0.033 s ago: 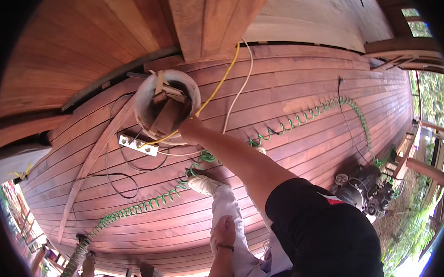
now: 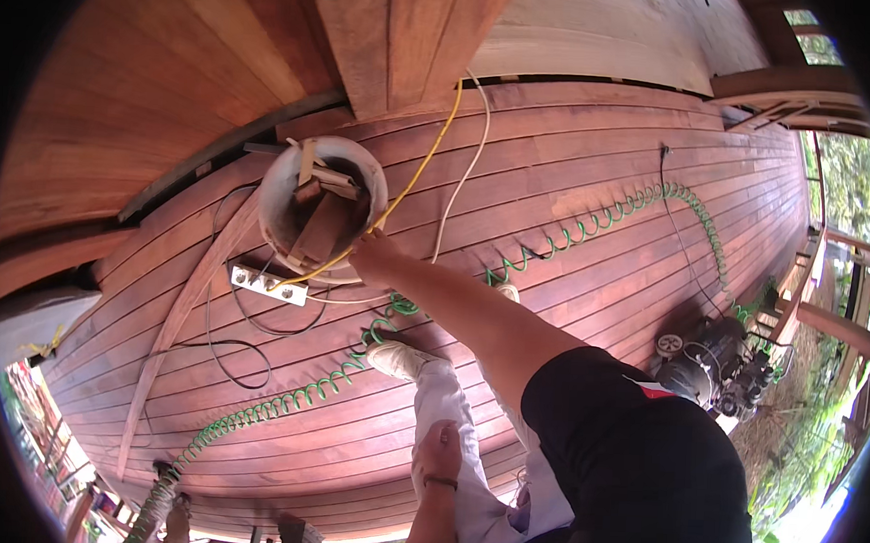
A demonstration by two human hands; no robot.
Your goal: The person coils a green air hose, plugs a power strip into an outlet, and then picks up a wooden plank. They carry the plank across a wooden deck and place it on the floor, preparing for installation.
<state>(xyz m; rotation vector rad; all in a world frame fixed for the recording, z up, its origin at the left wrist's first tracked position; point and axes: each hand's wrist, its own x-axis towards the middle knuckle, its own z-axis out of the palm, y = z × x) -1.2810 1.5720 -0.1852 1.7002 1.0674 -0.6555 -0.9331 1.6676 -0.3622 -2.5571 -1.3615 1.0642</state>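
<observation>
My right hand point(image 2: 374, 250) reaches forward and grips the yellow cable point(image 2: 428, 162) beside the front of a pale round bucket point(image 2: 277, 185). Inside the bucket are several brown wood offcuts point(image 2: 322, 230). The cable runs down across the bucket to a white power strip point(image 2: 267, 284) on the deck, where other cords meet. My left hand point(image 2: 439, 454), with a dark band at the wrist, hangs low over my pale trouser leg, its fingers curled; whatever it may hold is hidden.
A green coiled hose point(image 2: 593, 220) crosses the wooden deck point(image 2: 600, 279) around my shoes point(image 2: 387, 359). A black compressor point(image 2: 702, 371) stands at the right. A long board point(image 2: 165, 347) lies at the left. Timber panels point(image 2: 172, 76) border the top; railings and plants show at the right edge.
My right hand and the stretch of yellow cable by it have shifted slightly left and down in the view. My left hand stays curled in about the same spot.
</observation>
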